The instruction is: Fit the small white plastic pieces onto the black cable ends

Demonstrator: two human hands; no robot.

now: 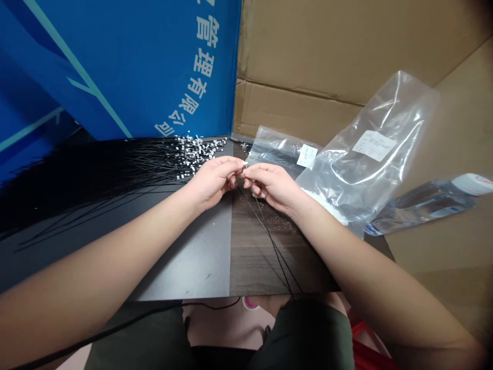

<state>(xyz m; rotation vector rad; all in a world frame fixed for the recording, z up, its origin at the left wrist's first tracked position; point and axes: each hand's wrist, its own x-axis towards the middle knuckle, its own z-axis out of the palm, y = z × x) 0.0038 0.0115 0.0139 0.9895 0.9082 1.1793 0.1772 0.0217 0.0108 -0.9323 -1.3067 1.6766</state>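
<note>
The left hand (214, 181) and right hand (271, 187) pinch a thin black wire (271, 241) near its tip, fingertips almost meeting (the tip itself is hidden). It trails over a dark table (200, 257), near white connectors (194, 154) and clear plastic bags (365, 159).
</note>
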